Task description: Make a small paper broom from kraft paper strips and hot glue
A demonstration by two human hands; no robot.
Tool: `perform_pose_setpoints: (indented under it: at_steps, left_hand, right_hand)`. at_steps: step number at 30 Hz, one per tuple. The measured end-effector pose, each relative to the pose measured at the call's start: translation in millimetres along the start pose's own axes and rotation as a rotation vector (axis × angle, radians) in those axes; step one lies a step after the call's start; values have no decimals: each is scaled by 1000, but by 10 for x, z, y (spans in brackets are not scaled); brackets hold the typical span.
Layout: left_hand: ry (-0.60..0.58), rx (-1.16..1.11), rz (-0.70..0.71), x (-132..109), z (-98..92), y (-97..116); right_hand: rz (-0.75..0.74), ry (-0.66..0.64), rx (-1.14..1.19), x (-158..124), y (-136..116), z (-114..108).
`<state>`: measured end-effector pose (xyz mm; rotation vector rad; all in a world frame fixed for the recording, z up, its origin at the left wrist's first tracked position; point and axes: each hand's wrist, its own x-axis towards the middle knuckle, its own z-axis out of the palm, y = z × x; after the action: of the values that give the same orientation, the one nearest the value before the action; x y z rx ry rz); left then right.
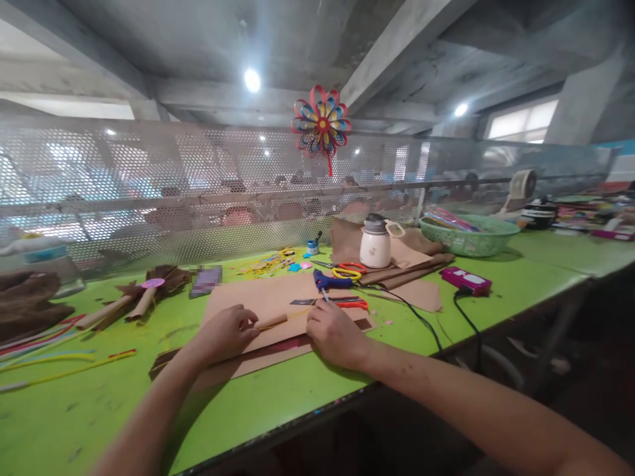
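Observation:
My left hand, its fingers curled, pinches the left end of a small brown paper roll. A thin yellow strand lies along the roll. To its right, my right hand is closed low over the brown paper sheets; what its fingers hold is hidden. Just beyond my right hand lies a blue glue gun, its nozzle toward my fingers. Orange-handled scissors rest beside it, blades pointing left. Another pair with red and yellow handles lies farther back.
A white bottle stands on folded brown paper. Right of it are a green basket and a purple box with a cord. Left lie brown paper flowers and coloured strips. A perforated screen runs behind the green table.

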<state>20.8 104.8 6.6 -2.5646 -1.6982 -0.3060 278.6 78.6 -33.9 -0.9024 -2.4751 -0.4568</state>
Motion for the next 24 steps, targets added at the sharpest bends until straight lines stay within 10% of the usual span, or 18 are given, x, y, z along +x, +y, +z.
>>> perform_pose_setpoints:
  at_steps: [24]
  left_hand:
    - [27, 29, 24, -44, -40, 96]
  right_hand:
    - [22, 14, -16, -48, -20, 77]
